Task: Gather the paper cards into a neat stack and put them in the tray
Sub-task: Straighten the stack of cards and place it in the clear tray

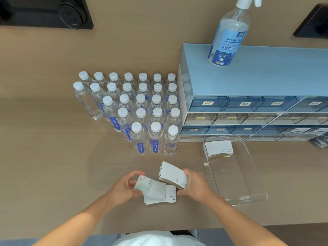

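White paper cards [156, 190] fan loosely between the left hand's [124, 188] pinching thumb and fingers. Just right of them, the right hand's [197, 186] curled fingers grip a tidy stack [173, 175], tilted above the fan. Beyond those fingers lies the clear tray [236, 174], with another pile [219, 148] in its far-left corner.

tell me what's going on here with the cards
A person is gathering paper cards at the near edge of the table. The right hand grips a squared stack, tilted up off the table; the left hand pinches a fan of loose cards lying beside it. A second stack already lies in the far corner of the clear tray to the right.
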